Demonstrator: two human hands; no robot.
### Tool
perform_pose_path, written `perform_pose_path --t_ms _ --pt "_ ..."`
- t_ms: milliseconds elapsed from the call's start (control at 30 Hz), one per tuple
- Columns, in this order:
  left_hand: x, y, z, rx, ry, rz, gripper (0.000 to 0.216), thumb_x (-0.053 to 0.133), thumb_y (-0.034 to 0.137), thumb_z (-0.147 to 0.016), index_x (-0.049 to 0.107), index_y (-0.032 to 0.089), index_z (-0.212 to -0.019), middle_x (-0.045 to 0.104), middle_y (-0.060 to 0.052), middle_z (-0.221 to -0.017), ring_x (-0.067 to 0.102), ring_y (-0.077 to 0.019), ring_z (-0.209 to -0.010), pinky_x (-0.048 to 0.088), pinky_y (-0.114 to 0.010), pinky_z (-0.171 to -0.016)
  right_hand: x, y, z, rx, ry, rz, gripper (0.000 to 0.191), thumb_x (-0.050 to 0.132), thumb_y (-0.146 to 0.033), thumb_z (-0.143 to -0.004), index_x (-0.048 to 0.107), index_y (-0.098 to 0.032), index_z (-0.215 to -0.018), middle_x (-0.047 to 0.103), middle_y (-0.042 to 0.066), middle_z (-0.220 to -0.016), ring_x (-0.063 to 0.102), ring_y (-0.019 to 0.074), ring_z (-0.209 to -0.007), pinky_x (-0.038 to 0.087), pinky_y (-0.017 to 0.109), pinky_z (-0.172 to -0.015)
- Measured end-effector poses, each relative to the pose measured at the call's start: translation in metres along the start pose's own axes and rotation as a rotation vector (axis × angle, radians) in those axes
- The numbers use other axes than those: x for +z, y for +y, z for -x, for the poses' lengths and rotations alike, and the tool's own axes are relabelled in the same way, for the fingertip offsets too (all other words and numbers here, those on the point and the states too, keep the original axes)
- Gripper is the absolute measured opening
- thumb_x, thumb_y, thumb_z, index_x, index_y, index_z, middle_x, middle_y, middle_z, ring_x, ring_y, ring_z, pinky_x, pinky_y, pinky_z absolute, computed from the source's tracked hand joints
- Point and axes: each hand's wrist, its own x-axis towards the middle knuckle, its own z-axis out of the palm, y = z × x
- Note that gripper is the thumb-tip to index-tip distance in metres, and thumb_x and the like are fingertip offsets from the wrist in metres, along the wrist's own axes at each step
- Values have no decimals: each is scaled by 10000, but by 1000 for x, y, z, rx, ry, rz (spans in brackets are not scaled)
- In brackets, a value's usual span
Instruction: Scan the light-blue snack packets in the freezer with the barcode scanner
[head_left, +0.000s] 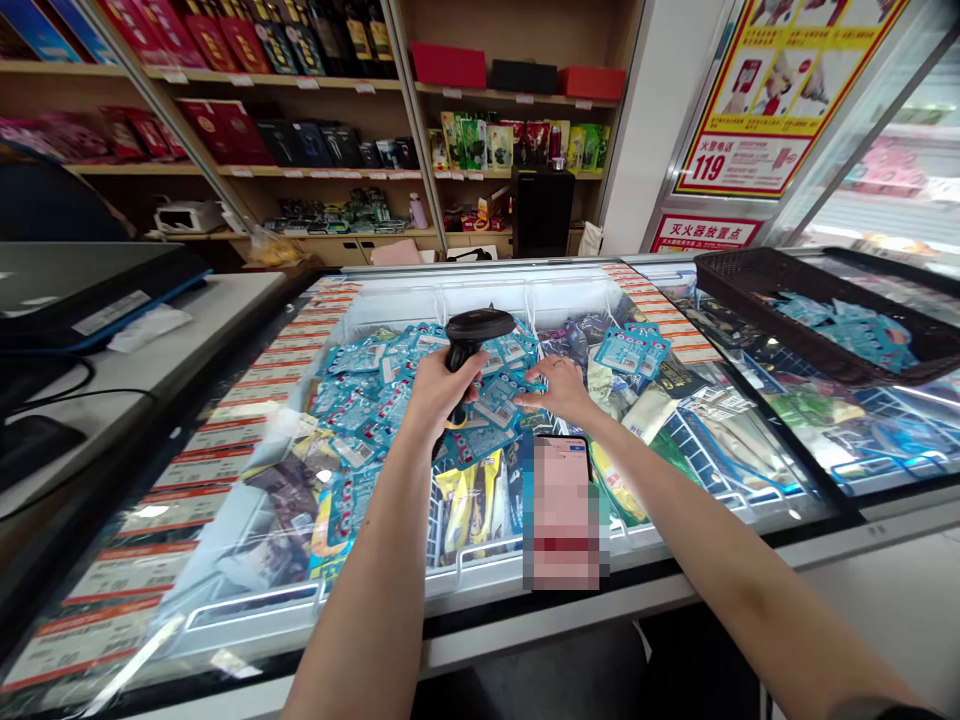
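Note:
My left hand (442, 385) is wrapped around the grip of a black handheld barcode scanner (480, 325), its head on top. Beneath the scanner a heap of small blue packets (379, 400) with printed barcodes spreads over the freezer's glass top. At the heap's right edge is my right hand (562, 388), its thumb and fingers apart and reaching over the nearest packets; whether the fingertips touch one I cannot tell. A few more blue packets (634, 350) lie to its right. Between my forearms a phone (562, 510) rests near the front edge, its screen blurred out.
A dark brown basket (847, 365) with more blue packets sits at the right. Price labels (217, 465) line the glass at left, beside a counter (187, 340) with black equipment. Bagged goods show through the freezer glass. Stocked shelves (315, 170) stand behind.

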Motion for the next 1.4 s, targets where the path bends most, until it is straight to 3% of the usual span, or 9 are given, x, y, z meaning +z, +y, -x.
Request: perform_pose_path --t_ms 167,333,500,633,967,1400 --pt "-3 2 1 -34 -54 -33 327 686 473 -742 558 173 -776 604 -3 -640 534 -100 -440 382 -220 -422 -10 21 -2 118 120 -472 397 728 -518 -741 599 -208 -953 672 33 -869 669 236 -819 516 373 -748" --pt "-5 5 5 -73 -171 -110 382 679 545 -746 565 182 -772 576 -3 -535 534 -124 -451 373 -227 -435 -30 51 4 335 302 -866 456 699 -502 -749 534 -223 -1069 622 -4 -665 706 263 -675 572 392 -579" --pt "-2 8 9 -72 -275 -140 366 690 533 -745 577 187 -780 581 -6 -539 549 -137 -466 416 -249 -481 -42 67 5 379 422 -887 458 663 -516 -762 510 -223 -1079 650 34 -698 720 296 -726 593 469 -665" --pt "2 12 10 -90 -323 -200 331 692 497 -749 564 192 -736 571 -9 -523 550 -146 -456 404 -255 -471 -45 68 5 383 468 -931 463 689 -464 -742 487 -210 -1071 647 26 -670 710 274 -648 594 450 -635" --pt "8 22 16 -92 -363 -242 316 680 469 -758 533 198 -688 567 -11 -494 538 -136 -450 374 -235 -449 -40 59 7 354 371 -848 449 654 -465 -791 540 -188 -1126 649 5 -624 712 277 -634 610 443 -604" --pt "5 14 13 -86 -339 -212 338 671 500 -780 535 194 -734 566 -5 -529 547 -134 -458 389 -241 -458 -38 70 7 352 427 -798 543 642 -510 -796 534 -183 -1216 640 26 -680 718 290 -673 603 448 -614"
